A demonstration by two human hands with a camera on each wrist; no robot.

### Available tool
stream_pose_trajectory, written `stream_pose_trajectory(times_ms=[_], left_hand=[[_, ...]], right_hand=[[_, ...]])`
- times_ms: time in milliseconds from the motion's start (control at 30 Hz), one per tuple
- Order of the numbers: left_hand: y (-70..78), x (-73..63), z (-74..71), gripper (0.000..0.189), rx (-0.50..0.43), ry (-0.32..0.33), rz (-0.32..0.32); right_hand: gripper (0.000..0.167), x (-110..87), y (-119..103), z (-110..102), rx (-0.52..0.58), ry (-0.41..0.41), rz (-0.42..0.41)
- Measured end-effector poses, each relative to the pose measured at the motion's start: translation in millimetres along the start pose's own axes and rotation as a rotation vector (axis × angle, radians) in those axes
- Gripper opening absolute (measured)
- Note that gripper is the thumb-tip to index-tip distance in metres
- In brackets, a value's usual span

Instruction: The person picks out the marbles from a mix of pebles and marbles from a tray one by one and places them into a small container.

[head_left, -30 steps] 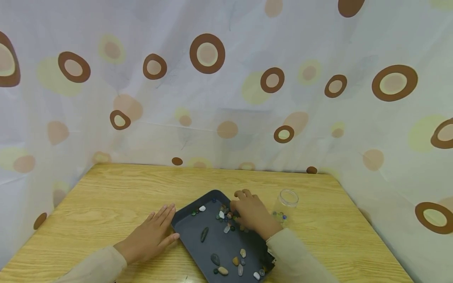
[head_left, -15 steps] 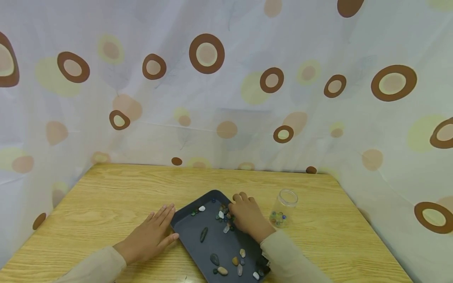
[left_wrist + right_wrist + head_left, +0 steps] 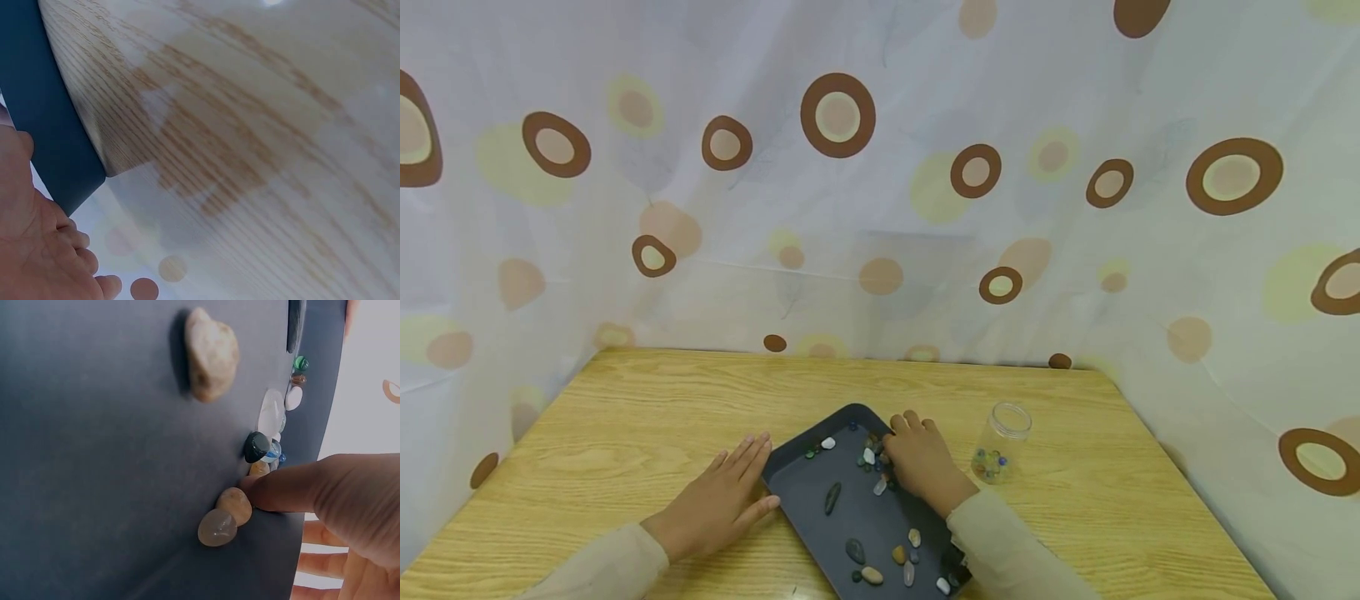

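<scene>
A dark grey tray (image 3: 808, 500) lies at an angle on the table, holding scattered stones and glass marbles. My left hand (image 3: 718, 500) rests with straight fingers against the tray's left side; its fingers (image 3: 75, 240) also show in the left wrist view. My right hand (image 3: 925, 462) reaches over the tray's right wall into a cluster of stones. In the right wrist view its thumb (image 3: 287, 487) touches down beside a tan pebble (image 3: 235, 506) and a clear stone (image 3: 217, 528). The index fingertip is hidden, so whether anything is pinched cannot be seen.
A clear open jar (image 3: 1000, 446) with several marbles at its bottom stands right of the tray, near my right forearm. A patterned cloth (image 3: 880, 192) hangs behind the wooden table (image 3: 647, 400). More pebbles, such as a dark oval stone (image 3: 855, 550), lie at the tray's near end.
My right hand has dropped lower and drawn slightly left and nearer over the stone cluster, uncovering the jar's lower part. My left hand and the tray have stayed put.
</scene>
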State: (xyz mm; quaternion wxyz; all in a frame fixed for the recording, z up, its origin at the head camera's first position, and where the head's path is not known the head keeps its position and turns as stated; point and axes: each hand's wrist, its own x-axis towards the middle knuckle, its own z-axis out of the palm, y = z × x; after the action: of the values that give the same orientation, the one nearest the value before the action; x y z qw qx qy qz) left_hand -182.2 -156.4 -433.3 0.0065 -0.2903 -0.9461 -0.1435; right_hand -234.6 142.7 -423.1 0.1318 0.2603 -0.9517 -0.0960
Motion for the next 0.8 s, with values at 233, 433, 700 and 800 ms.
stream_pose_trajectory(times_ms=[233, 433, 700, 800], left_hand=[[0.1, -0.1, 0.0, 0.075, 0.002, -0.003, -0.001], [0.8, 0.2, -1.0, 0.074, 0.009, 0.001, 0.007], [0.4, 0.0, -0.4, 0.074, 0.017, 0.002, 0.006], [-0.3, 0.4, 1.3, 0.074, 0.018, 0.01, 0.008]], right_hand=[[0.014, -0.8, -1, -1, -0.012, 0.036, -0.02], [0.013, -0.3, 0, -6, -0.008, 0.028, -0.031], [0.011, 0.0, 10, -30, 0.041, 0.103, -0.045], [0.014, -1.1, 18, -44, 0.101, 0.127, -0.033]])
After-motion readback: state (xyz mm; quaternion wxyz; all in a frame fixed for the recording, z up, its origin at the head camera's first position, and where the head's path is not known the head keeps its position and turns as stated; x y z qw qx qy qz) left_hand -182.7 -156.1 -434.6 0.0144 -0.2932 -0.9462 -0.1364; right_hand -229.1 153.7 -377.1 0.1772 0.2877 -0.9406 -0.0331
